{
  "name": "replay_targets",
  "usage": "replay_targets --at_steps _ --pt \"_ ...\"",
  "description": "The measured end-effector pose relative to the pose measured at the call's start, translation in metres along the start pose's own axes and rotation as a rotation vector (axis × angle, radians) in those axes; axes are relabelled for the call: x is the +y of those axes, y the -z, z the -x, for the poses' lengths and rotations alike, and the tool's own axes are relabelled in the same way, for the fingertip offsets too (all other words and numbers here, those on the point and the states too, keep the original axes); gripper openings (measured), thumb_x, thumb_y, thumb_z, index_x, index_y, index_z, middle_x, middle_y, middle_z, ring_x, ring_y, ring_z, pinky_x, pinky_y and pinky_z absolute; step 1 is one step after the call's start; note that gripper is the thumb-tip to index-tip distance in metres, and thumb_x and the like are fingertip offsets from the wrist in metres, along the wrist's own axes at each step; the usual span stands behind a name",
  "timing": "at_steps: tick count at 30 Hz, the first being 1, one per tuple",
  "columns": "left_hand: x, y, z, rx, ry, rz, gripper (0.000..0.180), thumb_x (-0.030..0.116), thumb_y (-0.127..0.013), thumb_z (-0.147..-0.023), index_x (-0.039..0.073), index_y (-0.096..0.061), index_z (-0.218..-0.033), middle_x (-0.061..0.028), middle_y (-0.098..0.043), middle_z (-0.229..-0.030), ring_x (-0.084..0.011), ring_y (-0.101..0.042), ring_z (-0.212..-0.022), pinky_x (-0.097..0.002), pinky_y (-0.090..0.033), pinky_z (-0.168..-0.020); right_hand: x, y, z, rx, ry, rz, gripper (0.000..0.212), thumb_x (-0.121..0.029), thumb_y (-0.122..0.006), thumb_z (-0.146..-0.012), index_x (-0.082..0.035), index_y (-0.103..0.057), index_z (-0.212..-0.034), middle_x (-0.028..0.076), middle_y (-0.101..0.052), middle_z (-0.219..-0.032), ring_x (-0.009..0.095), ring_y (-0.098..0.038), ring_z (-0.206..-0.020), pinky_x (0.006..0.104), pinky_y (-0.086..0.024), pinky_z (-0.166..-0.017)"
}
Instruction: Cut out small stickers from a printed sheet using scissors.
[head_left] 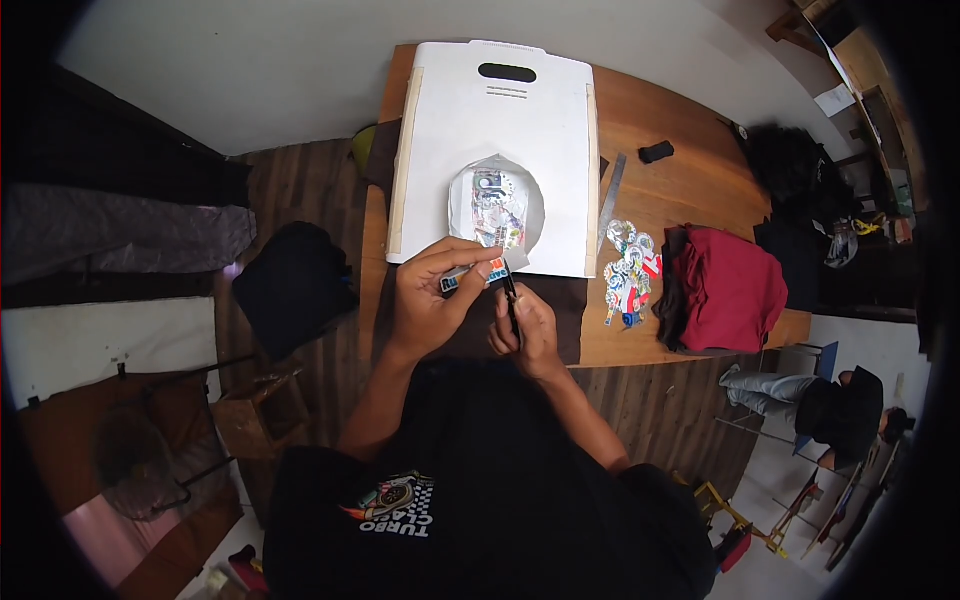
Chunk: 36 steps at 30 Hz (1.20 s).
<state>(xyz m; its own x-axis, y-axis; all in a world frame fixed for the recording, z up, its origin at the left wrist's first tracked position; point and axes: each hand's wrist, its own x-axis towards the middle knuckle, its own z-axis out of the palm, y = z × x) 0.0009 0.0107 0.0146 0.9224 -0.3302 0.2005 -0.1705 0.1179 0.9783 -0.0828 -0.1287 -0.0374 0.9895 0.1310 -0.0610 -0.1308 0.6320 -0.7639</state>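
My left hand (432,300) pinches a small printed sticker (463,278) with coloured lettering, a pale strip of its backing sticking out to the right. A pair of black scissors (513,303) is in my right hand (530,333), its fingers closed round the handles. The blades meet the sticker's right edge. Just beyond both hands, a round white container (462,190) holds printed scraps and offcuts (492,200). It rests on a white panel (425,140) with a dark slot near its far edge.
Right of the panel lie a metal ruler (612,198), a pile of cut stickers (628,280) and a black object (656,152) on the wooden table (690,140). Folded red and dark cloth (725,290) is stacked farther right. Another person (840,415) is in the right background.
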Motion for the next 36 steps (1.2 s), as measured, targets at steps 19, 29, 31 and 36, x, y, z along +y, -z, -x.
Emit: replay_targets --at_steps 19,29,31,36 --pt "0.0012 -0.0004 0.0005 0.066 0.057 0.159 0.019 -0.003 -0.061 -0.09 -0.007 -0.067 -0.108 -0.0126 -0.067 -0.099 -0.0113 -0.064 -0.084 -0.0211 -0.053 -0.068 -0.0002 0.0004 0.0004 0.006 0.045 0.158 0.035 -0.037 -0.041 -0.103 -0.003 -0.046 -0.093 -0.002 -0.03 -0.054 0.006 -0.024 -0.042 0.0238 -0.023 -0.043" --pt "-0.0028 0.0011 0.0011 0.065 0.078 0.195 0.02 -0.002 -0.061 -0.09 -0.006 -0.067 -0.108 -0.0115 -0.066 -0.097 -0.0104 -0.063 -0.082 -0.0208 -0.053 -0.067 0.0011 0.0005 0.0021 0.024 0.037 0.207 0.036 -0.036 -0.041 -0.103 -0.003 -0.047 -0.092 -0.003 -0.031 -0.055 0.005 -0.024 -0.043 0.0233 -0.023 -0.044" --pt "-0.0032 -0.0011 0.0002 0.068 0.076 0.178 0.02 -0.002 -0.061 -0.09 -0.006 -0.067 -0.109 -0.0113 -0.066 -0.097 -0.0104 -0.063 -0.082 -0.0209 -0.053 -0.067 0.0006 0.0024 0.0028 0.023 0.034 0.199 0.035 -0.036 -0.041 -0.103 -0.003 -0.047 -0.092 -0.003 -0.031 -0.055 0.005 -0.024 -0.043 0.0233 -0.023 -0.044" --pt "-0.0028 0.0009 -0.0001 0.054 0.063 0.101 0.02 -0.002 -0.061 -0.09 -0.006 -0.067 -0.108 -0.0113 -0.066 -0.097 -0.0092 -0.062 -0.08 -0.0205 -0.052 -0.068 0.0003 0.0032 0.0008 -0.001 0.045 0.214 0.035 -0.036 -0.04 -0.104 -0.003 -0.047 -0.092 -0.003 -0.031 -0.055 0.005 -0.024 -0.043 0.0233 -0.023 -0.044"
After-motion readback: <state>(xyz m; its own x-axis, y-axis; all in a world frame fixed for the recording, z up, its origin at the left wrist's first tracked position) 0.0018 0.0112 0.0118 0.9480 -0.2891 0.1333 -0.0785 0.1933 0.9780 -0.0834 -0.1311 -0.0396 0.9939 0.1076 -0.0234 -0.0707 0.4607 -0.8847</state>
